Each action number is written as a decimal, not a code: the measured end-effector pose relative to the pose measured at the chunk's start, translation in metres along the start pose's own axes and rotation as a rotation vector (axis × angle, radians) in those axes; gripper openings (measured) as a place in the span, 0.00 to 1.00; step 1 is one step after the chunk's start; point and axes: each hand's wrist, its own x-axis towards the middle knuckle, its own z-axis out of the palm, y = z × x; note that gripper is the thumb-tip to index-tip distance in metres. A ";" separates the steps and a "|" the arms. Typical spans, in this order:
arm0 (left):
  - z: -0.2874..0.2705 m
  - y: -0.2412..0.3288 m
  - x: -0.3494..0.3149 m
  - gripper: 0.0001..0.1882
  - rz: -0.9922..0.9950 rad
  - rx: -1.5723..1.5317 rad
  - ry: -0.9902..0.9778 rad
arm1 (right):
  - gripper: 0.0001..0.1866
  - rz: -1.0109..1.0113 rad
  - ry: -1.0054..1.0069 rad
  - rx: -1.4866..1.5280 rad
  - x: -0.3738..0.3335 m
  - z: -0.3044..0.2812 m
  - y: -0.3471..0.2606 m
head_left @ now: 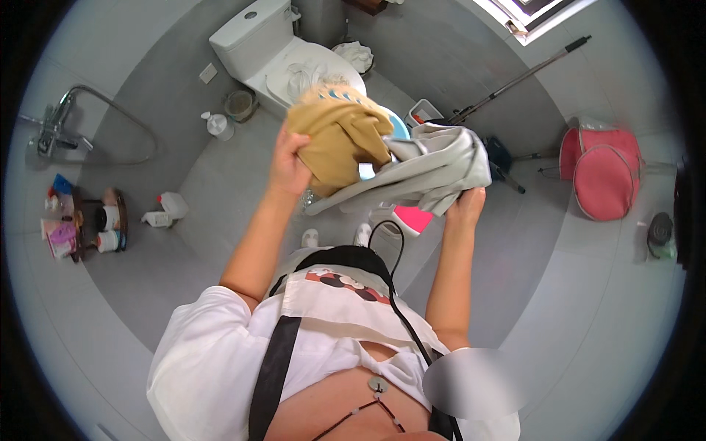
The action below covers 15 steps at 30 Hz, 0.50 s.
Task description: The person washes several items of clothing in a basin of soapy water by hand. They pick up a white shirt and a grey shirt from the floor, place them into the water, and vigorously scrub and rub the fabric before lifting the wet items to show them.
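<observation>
Handling of a cloth bundle, seen from the head; clock positions are taken about the centre of the view. The tan cloth [338, 136] lies just short of 12 o'clock and the grey cloth [445, 165] at 2 o'clock, both held clear of the floor [209, 176]. Likely faults: the slack middle of the bundle, apparently supported only at its two ends, could sag and let a fold slip out; a trailing grey edge could brush the pink-and-white container [412, 219], near the centre toward 3 o'clock; and the looped black cable [401, 246], just below it, could snag on a lowered hand or hem. Pose: both forearms reach forward from the lower edge, spread apart. The left hand [291, 163], toward 10 to 11 o'clock, grips the tan cloth's side, thumb over the top and fingers largely hidden. The right hand [466, 206], just before 3 o'clock, appears closed on the grey cloth's lower corner; its fingertips are concealed beneath.
</observation>
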 end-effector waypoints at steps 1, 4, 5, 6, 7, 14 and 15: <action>0.000 0.003 0.004 0.27 0.063 0.004 -0.022 | 0.15 0.069 -0.040 0.062 0.021 -0.009 -0.002; 0.001 0.014 0.007 0.26 0.203 0.047 0.077 | 0.18 0.317 -0.144 0.265 0.079 -0.025 0.002; 0.003 0.015 0.004 0.26 0.256 0.043 0.105 | 0.18 0.395 -0.188 0.301 0.093 -0.025 0.004; 0.006 0.017 0.000 0.26 0.310 0.048 0.135 | 0.19 0.482 -0.228 0.341 0.104 -0.022 0.008; 0.009 0.018 -0.004 0.25 0.366 0.051 0.165 | 0.20 0.566 -0.220 0.312 0.112 -0.017 0.012; 0.004 0.009 -0.029 0.25 0.534 0.089 0.349 | 0.25 0.729 -0.311 0.331 0.141 0.015 0.028; 0.006 0.008 -0.030 0.25 0.541 0.087 0.349 | 0.25 0.739 -0.364 0.351 0.149 0.017 0.033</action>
